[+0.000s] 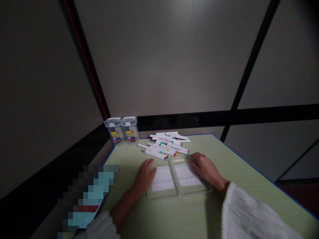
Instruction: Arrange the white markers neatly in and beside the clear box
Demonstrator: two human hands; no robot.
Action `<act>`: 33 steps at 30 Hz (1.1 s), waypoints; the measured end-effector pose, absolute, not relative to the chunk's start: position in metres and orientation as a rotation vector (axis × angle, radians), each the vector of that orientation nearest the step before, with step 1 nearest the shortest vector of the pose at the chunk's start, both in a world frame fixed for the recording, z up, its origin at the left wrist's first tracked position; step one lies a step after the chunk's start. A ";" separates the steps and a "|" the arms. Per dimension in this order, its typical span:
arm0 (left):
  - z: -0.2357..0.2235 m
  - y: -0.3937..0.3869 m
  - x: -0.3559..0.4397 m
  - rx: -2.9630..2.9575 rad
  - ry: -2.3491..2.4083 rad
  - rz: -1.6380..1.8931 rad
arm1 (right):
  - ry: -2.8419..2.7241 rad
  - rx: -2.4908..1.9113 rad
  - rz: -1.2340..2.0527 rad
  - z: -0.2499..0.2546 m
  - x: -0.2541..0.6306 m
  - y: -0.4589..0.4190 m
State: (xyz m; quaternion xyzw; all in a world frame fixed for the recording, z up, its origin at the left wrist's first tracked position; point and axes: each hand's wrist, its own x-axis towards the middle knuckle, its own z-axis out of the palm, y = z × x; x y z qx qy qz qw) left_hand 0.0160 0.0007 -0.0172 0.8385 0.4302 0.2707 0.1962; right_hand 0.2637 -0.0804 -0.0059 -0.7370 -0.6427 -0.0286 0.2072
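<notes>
So, clear case [176, 181], opened flat, rect. shape, w/ 2 white inserts [163, 178]

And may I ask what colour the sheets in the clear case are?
The sheets are white, shown best in the head view.

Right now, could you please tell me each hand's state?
Left hand: at the clear case's left edge; grip cannot be told.
Right hand: at its right edge; grip cannot be told.
</notes>
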 end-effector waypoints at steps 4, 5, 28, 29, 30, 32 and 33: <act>-0.016 -0.003 0.016 2.403 1.226 0.717 | -1.800 -2.063 -0.083 -0.006 0.263 -0.080; -0.015 -0.004 0.016 2.413 1.227 0.710 | -1.802 -2.067 -0.084 -0.006 0.263 -0.080; -0.005 -0.009 0.015 2.617 1.324 0.645 | -1.845 -2.151 -0.115 0.002 0.255 -0.084; -0.003 -0.010 0.015 2.636 1.328 0.656 | -1.848 -2.153 -0.118 0.003 0.254 -0.085; -0.001 -0.011 0.015 2.654 1.329 0.670 | -1.850 -2.155 -0.121 0.003 0.253 -0.085; 0.003 -0.011 0.017 2.669 1.334 0.712 | -1.856 -2.161 -0.127 0.004 0.251 -0.086; 0.006 -0.010 0.019 2.665 1.344 0.740 | -1.858 -2.165 -0.131 0.004 0.250 -0.086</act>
